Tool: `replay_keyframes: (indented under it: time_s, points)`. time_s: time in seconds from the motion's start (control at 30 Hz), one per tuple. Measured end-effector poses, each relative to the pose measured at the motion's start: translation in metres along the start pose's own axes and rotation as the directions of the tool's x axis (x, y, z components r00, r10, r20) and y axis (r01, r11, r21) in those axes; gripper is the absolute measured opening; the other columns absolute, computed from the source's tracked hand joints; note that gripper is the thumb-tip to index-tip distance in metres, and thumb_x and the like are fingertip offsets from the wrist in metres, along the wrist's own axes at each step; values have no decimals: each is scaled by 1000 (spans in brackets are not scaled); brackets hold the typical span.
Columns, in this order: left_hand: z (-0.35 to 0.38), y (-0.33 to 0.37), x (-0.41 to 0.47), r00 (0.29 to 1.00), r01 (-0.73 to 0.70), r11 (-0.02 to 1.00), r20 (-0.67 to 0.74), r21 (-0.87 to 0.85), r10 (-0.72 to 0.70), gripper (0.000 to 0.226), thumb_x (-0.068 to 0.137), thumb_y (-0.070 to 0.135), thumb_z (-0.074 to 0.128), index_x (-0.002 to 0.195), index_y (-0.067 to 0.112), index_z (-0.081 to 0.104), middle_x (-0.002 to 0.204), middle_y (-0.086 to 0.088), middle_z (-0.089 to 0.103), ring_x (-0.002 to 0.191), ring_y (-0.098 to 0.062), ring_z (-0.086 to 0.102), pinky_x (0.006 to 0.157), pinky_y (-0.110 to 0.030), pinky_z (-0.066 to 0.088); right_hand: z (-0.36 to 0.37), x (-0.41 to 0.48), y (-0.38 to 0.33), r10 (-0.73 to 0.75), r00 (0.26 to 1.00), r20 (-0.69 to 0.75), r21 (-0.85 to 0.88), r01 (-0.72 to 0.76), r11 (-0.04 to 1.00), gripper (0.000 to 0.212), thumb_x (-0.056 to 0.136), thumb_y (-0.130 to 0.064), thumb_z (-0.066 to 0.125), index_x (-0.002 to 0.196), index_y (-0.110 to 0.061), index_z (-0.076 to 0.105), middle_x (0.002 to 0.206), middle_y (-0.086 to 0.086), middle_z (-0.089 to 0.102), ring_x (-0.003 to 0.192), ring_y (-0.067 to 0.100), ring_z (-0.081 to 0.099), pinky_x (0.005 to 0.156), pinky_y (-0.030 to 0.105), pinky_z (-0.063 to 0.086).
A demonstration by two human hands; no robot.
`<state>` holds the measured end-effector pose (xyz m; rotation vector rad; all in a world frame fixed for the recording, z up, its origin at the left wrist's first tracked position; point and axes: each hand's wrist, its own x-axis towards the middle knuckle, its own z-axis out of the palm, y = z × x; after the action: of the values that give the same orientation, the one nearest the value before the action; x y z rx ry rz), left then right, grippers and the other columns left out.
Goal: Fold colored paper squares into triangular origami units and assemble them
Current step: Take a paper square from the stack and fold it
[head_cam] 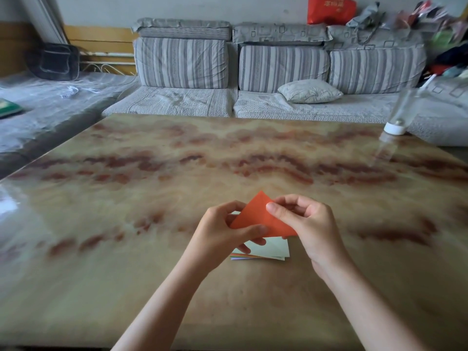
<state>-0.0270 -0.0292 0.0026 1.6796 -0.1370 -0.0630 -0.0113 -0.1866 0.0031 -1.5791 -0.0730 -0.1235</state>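
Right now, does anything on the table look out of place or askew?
The clear bottle at the far right table edge seems to stand cap-down and lean, though blurred. The paper stack under the orange paper is slightly fanned.

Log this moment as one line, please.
step: folding | orange paper: held over paper stack | left hand: pinches its left side | right hand: pinches its right side | stack: lying on table

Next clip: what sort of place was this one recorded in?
Most likely a home living room: a sofa with striped cushions and a loose pillow behind a marbled table, a red bag among clutter on the sofa's back. The left hand and right hand hold orange paper over it.
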Motion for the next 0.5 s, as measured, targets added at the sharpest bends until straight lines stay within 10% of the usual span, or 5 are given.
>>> replay_keyframes:
  time_s: [0.5]
  points:
    - [2,0,0,981,-17,989,-192,-148,-12,14,77,5,74,89,3,67,67,-5,73,63,-14,71,58,-19,55,-2,-3,0,130,969,212,-23,-128,992,24,66,-26,77,78,-6,73,70,4,67,60,14,55,51,23,43]
